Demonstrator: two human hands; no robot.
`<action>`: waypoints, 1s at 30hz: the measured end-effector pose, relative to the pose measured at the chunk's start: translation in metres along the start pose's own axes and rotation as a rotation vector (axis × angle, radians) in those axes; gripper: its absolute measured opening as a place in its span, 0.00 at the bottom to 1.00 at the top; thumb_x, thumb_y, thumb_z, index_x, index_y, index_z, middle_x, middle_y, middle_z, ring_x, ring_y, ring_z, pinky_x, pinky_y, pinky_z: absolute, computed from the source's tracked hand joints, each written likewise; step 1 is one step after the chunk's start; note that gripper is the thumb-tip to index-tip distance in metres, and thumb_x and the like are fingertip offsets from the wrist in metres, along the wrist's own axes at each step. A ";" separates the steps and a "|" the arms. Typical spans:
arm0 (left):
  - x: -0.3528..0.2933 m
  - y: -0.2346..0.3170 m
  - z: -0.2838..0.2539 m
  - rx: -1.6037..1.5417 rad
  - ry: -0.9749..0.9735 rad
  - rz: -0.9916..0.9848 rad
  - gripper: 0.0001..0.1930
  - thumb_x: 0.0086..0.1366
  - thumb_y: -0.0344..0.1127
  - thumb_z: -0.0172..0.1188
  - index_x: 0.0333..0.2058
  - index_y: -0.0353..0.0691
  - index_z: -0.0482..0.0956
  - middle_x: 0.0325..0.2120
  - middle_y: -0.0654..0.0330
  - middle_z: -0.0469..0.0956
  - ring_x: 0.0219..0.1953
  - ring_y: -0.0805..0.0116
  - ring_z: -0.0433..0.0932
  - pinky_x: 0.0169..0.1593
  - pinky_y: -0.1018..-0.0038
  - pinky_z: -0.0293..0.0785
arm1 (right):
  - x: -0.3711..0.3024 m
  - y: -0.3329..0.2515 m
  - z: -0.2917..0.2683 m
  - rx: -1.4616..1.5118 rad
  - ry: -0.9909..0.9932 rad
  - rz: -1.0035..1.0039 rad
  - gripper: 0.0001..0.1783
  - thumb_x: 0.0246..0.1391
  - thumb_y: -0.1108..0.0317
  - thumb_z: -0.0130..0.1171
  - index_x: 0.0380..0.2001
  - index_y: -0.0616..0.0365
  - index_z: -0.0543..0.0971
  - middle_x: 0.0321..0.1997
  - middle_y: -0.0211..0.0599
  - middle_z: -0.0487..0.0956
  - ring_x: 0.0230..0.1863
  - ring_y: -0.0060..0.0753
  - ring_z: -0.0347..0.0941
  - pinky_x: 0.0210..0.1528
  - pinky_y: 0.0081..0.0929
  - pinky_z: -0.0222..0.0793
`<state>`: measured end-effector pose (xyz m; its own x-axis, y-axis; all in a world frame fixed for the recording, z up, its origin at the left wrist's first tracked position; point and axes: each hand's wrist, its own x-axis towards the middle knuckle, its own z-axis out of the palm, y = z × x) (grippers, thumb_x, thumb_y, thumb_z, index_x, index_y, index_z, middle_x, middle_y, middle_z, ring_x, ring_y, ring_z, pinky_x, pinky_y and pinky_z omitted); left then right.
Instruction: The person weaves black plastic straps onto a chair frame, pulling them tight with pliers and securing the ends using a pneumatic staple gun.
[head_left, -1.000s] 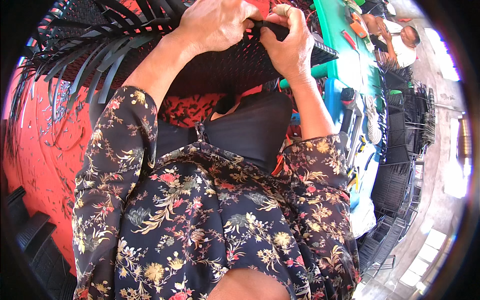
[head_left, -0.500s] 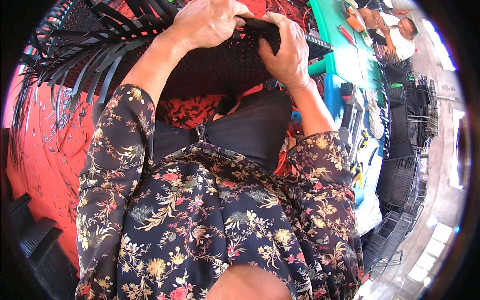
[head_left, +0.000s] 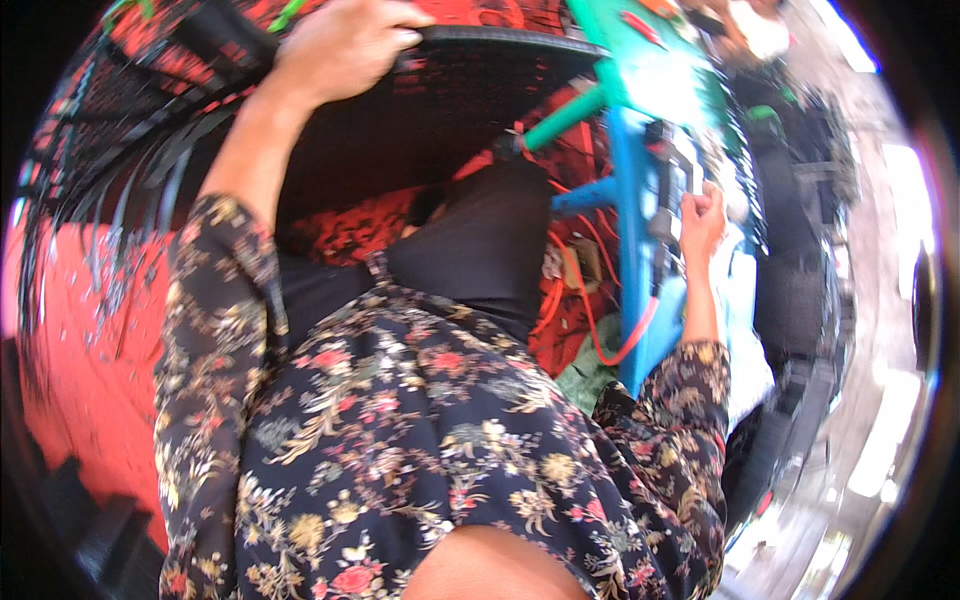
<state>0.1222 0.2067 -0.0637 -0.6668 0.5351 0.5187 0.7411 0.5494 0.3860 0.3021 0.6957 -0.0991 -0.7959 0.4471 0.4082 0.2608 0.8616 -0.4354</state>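
Note:
My left hand [head_left: 345,50] is closed around the top rim of a dark woven piece [head_left: 450,110] made of black strips, with loose strip ends [head_left: 150,170] hanging at its left. My right hand [head_left: 703,220] is off the woven piece, over the blue stool [head_left: 628,260] on the right. Its fingers look curled but are smeared by motion. Just beside it lies a grey and black gun-shaped hand tool [head_left: 664,195] with a red hose [head_left: 640,345] running from its lower end. Whether the right hand touches the tool, I cannot tell.
Behind the blue stool stands a green one [head_left: 640,80] with a red-handled tool [head_left: 642,28] on it. Red sheeting [head_left: 90,340] covers the floor, with black scraps on it. Black woven items [head_left: 800,250] are stacked at the right. Part of another person [head_left: 755,30] shows at upper right.
My right hand has left the woven piece's rim and moved right and down to the gun-shaped tool. The left hand keeps its hold on the rim, slightly farther left. The view has shifted.

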 end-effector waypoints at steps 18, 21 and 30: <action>-0.017 0.018 -0.014 -0.025 -0.023 -0.110 0.13 0.64 0.35 0.57 0.44 0.37 0.81 0.35 0.50 0.82 0.39 0.54 0.82 0.44 0.68 0.75 | 0.040 0.026 0.057 -0.277 -0.388 0.220 0.43 0.36 0.44 0.73 0.41 0.78 0.78 0.31 0.52 0.82 0.36 0.40 0.80 0.43 0.38 0.75; -0.012 0.029 -0.016 -0.018 -0.020 -0.144 0.13 0.63 0.37 0.57 0.43 0.39 0.82 0.34 0.51 0.82 0.39 0.54 0.81 0.43 0.65 0.75 | 0.044 0.046 0.053 -0.185 -0.419 0.295 0.34 0.35 0.55 0.74 0.38 0.77 0.78 0.30 0.48 0.81 0.29 0.38 0.79 0.35 0.34 0.75; -0.011 0.024 -0.006 0.031 -0.073 -0.235 0.14 0.61 0.39 0.56 0.42 0.42 0.84 0.36 0.50 0.83 0.41 0.49 0.81 0.47 0.59 0.77 | -0.008 -0.048 -0.014 0.155 -0.361 0.079 0.38 0.38 0.72 0.71 0.54 0.66 0.66 0.31 0.36 0.77 0.28 0.24 0.75 0.30 0.24 0.73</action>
<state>0.1476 0.2102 -0.0556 -0.8253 0.4343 0.3609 0.5629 0.6831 0.4653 0.3038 0.6540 -0.0703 -0.9247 0.3737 0.0729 0.2650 0.7691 -0.5816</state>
